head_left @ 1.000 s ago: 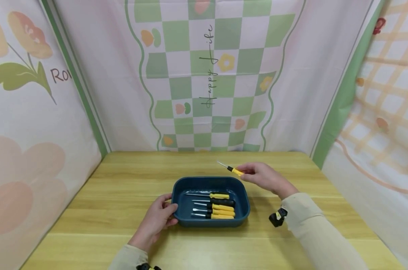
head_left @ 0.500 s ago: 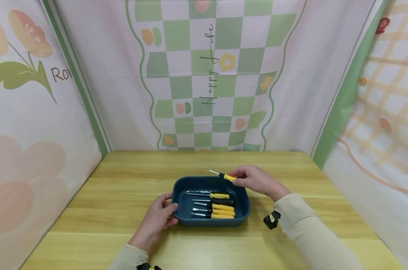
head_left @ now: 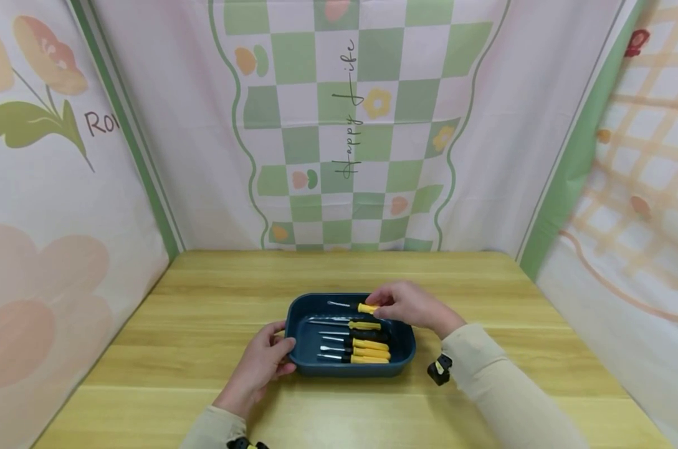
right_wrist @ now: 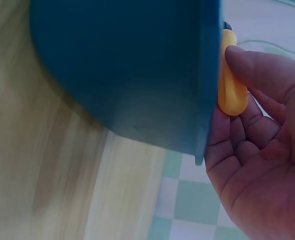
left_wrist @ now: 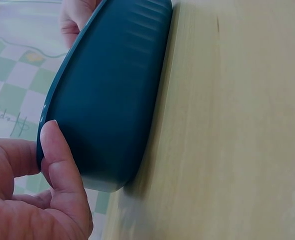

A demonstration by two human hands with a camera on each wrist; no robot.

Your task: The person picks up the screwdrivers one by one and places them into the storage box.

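A dark blue rectangular box (head_left: 350,370) stands on the wooden table. My left hand (head_left: 267,357) pinches its left end, the thumb over the rim, as the left wrist view (left_wrist: 62,187) also shows. My right hand (head_left: 409,305) holds a screwdriver (head_left: 367,308) by its yellow handle, over the back part of the box, with the shaft pointing left. In the right wrist view the thumb presses on the yellow handle (right_wrist: 232,95) just past the box rim. Inside the box, several screwdrivers (head_left: 369,352) with yellow or black handles lie side by side, shafts to the left.
The wooden table (head_left: 204,349) stretches around the box on all sides. Behind it hangs a green-and-white checked curtain (head_left: 350,137), and printed fabric walls (head_left: 47,199) close in the left and right sides.
My right hand has moved left and down with the screwdriver, from beyond the box's back right corner to over its inside. The left hand and the box have stayed put.
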